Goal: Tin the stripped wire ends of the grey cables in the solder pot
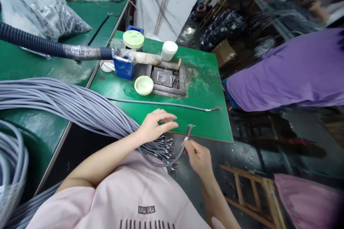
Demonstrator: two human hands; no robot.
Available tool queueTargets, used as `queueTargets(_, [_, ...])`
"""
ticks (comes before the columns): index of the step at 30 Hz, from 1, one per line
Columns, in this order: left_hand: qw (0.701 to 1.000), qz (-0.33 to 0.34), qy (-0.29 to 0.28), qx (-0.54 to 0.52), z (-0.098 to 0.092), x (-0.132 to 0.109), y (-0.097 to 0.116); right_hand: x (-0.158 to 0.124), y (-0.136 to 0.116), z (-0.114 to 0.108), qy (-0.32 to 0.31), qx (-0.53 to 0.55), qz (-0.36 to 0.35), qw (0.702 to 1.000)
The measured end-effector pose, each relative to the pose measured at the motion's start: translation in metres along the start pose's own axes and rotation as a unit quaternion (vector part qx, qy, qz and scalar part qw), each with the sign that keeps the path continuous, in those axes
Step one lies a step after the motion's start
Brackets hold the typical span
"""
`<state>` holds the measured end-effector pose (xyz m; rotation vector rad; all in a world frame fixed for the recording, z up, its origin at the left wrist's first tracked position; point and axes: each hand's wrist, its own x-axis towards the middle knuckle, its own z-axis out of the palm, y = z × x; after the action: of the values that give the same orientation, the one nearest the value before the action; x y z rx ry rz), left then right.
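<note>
My right hand (198, 155) pinches a grey cable (176, 160) just behind its stripped end, where thin wires fan out upward. My left hand (157, 125) hovers over the front edge of the green board, thumb and fingers apart, with nothing between them. Under my left wrist runs a thick bundle of grey cables (80, 102), their stripped ends (165, 146) gathered at my front. A single grey cable (172, 104) lies across the board, its bared wires pointing right. Beyond it sits a framed metal solder pot (163, 77) with a shiny patch on top.
A ribbed hose (88, 53) with a pale nozzle reaches over the board beside a blue box (123, 68). Around the pot stand a shallow pale dish (144, 85), a white tub (169, 50) and a green-lidded tin (133, 39). At right is a person in purple (290, 71).
</note>
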<state>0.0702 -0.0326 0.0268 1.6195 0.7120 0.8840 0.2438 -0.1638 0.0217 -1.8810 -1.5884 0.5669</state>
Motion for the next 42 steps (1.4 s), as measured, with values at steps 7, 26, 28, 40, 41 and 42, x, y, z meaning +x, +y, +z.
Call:
queueTargets(7, [0.876, 0.006, -0.092, 0.473, -0.013, 0.056, -0.01, -0.035, 0.046, -0.004, -0.088, -0.117, 0.055, 0.988])
queueTargets(26, [0.95, 0.055, -0.158, 0.264, -0.042, -0.026, 0.029, 0.062, -0.064, -0.009, 0.286, 0.262, -0.094, 0.917])
queueTargets(28, [0.972, 0.022, -0.159, 0.172, -0.044, -0.035, 0.021, 0.062, -0.076, -0.005, 0.209, 0.188, -0.113, 0.953])
queueTargets(40, [0.928, -0.15, 0.074, -0.334, -0.046, -0.035, 0.017, 0.045, -0.086, 0.034, -0.087, 0.071, -0.205, 0.972])
queueTargets(41, [0.929, -0.144, 0.077, -0.331, -0.044, -0.035, 0.017, 0.044, -0.085, 0.034, -0.092, 0.077, -0.209, 0.97])
queueTargets(42, [0.934, -0.134, 0.079, -0.321, -0.041, -0.035, 0.018, 0.043, -0.084, 0.035, -0.089, 0.082, -0.211, 0.97])
